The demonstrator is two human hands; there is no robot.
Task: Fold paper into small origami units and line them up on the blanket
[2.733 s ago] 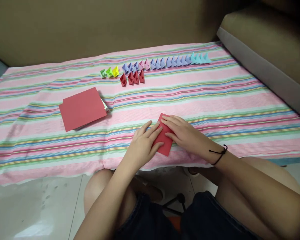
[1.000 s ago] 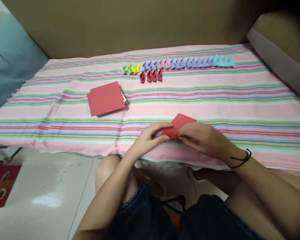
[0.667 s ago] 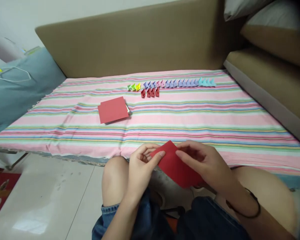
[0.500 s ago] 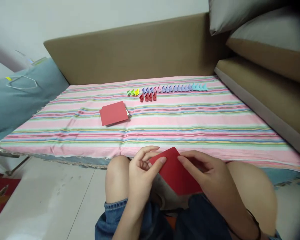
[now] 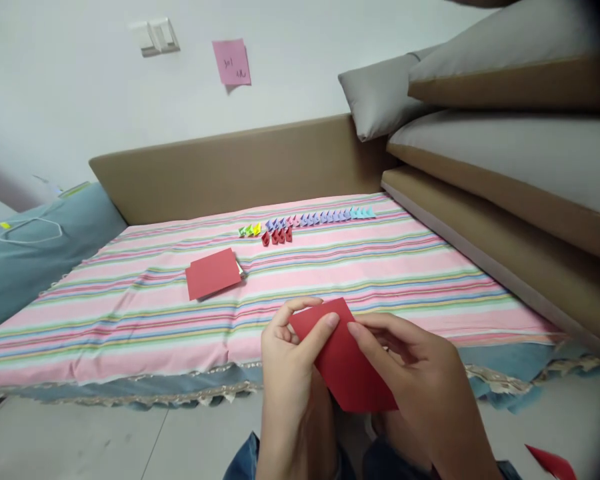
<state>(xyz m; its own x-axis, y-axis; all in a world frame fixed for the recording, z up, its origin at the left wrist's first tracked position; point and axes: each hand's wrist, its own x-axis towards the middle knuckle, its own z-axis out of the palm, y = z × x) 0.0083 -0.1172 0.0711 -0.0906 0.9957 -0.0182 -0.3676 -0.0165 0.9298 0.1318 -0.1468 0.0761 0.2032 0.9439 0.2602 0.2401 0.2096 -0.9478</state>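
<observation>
A red sheet of paper (image 5: pixel 353 367) is held up over my lap between both hands, tilted, with a corner pointing up. My left hand (image 5: pixel 300 340) pinches its upper left part, thumb on the near face and fingers behind. At the upper right edge my right hand (image 5: pixel 410 367) grips the sheet between thumb and fingers; most of the right fingertips are hidden behind the paper. On the striped cloth, ahead and to the left, lies a stack of red paper (image 5: pixel 213 273). Small folded red paper pieces (image 5: pixel 278 237) stand in a short row beyond it.
Behind the red pieces runs a row of purple, pink and blue folded pieces (image 5: pixel 325 218), with green and yellow ones (image 5: pixel 250 230) at its left. Grey-brown cushions (image 5: pixel 505 153) are piled at the right. A red pointed object (image 5: pixel 550 461) shows at lower right.
The view has tilted up, bringing a wall switch and pink note into sight and the red object at lower right. Both hands still hold the red paper, in nearly the same pose.
</observation>
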